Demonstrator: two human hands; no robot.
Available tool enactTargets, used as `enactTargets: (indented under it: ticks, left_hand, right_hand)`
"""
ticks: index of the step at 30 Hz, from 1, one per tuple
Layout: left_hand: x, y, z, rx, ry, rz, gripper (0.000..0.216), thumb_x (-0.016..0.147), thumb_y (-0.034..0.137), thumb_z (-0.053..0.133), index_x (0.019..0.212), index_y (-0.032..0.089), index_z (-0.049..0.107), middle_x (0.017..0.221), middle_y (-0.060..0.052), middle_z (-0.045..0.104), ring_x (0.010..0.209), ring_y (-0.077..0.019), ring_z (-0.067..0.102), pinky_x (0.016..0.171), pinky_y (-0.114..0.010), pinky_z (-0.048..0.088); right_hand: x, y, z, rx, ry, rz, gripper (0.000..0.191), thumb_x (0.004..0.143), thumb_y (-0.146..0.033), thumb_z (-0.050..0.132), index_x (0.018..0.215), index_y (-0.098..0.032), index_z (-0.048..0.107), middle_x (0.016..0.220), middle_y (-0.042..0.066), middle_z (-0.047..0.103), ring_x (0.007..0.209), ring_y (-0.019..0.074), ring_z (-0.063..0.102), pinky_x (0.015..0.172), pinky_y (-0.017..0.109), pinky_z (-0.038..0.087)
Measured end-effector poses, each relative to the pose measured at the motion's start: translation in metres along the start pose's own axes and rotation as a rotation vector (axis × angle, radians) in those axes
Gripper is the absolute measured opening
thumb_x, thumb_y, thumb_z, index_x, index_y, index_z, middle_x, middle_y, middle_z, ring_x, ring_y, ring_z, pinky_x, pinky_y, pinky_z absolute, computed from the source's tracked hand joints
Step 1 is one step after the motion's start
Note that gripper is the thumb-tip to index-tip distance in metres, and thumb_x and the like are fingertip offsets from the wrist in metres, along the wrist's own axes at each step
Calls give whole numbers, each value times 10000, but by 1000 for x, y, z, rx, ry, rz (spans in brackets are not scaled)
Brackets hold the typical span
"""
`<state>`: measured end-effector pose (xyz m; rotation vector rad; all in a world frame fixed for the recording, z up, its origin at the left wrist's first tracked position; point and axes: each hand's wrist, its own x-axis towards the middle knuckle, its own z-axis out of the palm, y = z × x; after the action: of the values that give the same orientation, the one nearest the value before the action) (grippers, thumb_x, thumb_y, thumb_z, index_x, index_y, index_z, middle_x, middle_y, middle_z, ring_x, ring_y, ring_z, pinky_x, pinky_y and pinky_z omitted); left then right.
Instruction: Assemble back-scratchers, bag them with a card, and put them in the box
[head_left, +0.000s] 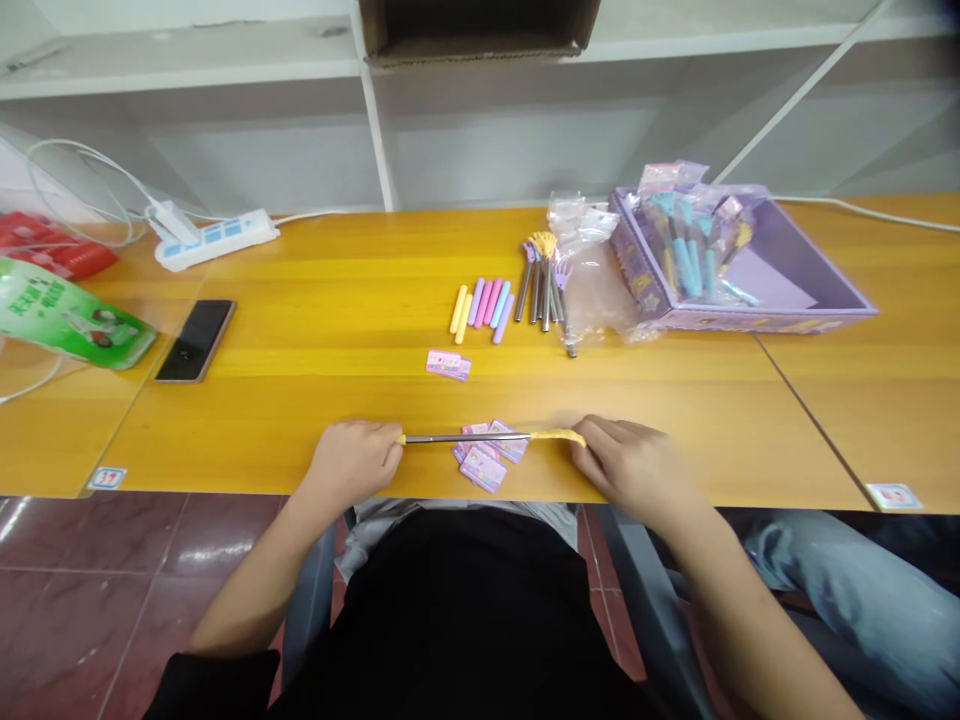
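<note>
Gleaming silver rod (466, 437), curved yellow head (556, 434)

A black top (442, 620) with its left sleeve (214, 685) ended near the elbow is worn, with seemingly pale grey legwear (365, 537).

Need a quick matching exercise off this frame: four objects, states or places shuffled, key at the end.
Column 1
1. Metal rod
2. Phone
3. Purple box
4. Power strip

Column 2
A. Has bagged items inside
B. White, with a cable plugged in
C. Stretched between the left hand and right hand
D. Lying flat, screen dark

Pairs: 1-C, 2-D, 3-A, 4-B
</note>
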<state>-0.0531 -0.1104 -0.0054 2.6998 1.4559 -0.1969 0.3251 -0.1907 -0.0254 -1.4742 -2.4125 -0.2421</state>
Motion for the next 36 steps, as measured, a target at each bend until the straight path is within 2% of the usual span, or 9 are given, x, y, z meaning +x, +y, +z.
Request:
enactTargets:
  ticks: [6,10,14,19,25,28,30,33,36]
  left_hand:
    - [-6,-17,2,-40,55,56,329,995,256,435,760,214,662,728,-69,743,648,-217,648,586,-338,258]
    - [-10,-31,4,-11,82,35,328,993,250,418,737,217,621,714,-62,726,637,-214,619,591,-348,217]
    - [-19,-51,4,6,110,28,321,990,261,421,718,219,586,693,-57,709,632,-211,606,599,-354,191]
    - [-31,-83,3,20,184,33,330,991,268,416,698,223,561,684,-57,690,652,-221,611,609,-357,217]
    - [-44,-123,8,18,191,-4,354,994,302,409,678,234,551,681,-62,680,679,-234,618,624,-359,275]
    - [-45,-126,10,45,161,-3,353,995,309,401,682,236,547,679,-59,676,679,-234,612,626,-363,276]
    - [-44,-124,10,61,156,-19,352,993,308,397,681,236,543,676,-59,672,668,-233,598,622,-363,268]
    - [-43,-120,9,64,157,-38,356,992,300,387,678,234,539,673,-62,669,668,-232,591,620,-363,265]
    - [-43,-118,7,51,146,-44,353,987,302,395,676,234,547,679,-62,672,680,-229,594,621,-359,269]
  right_hand:
    - [-10,3,-3,-20,14,-57,311,1133,-226,476,842,-204,582,765,37,665,653,180,566,697,326,366]
    - [-24,17,-4,-83,34,20,285,1127,-246,489,870,-204,602,739,33,670,623,186,561,669,332,353]
    - [-48,42,-9,-132,-22,150,269,1119,-291,479,918,-208,637,728,54,695,630,209,601,662,334,370]
    - [-83,78,-17,-184,-110,417,239,1066,-353,477,996,-215,659,762,109,713,718,270,667,659,345,371]
    - [-130,128,-15,-253,-138,688,273,999,-424,424,939,-255,629,855,136,737,689,285,639,634,361,333]
    - [-137,136,-8,-187,-186,757,329,1012,-490,384,951,-268,620,828,117,728,718,303,663,661,366,390]
    - [-135,135,-5,-134,-162,799,319,993,-507,401,946,-274,613,819,115,723,725,307,669,665,370,411]
    - [-128,129,-5,-74,-100,814,277,969,-480,420,921,-274,598,839,131,732,743,311,679,670,378,429]
    - [-123,124,-12,-27,-102,798,204,989,-434,452,921,-285,575,880,146,746,781,312,694,698,389,442]
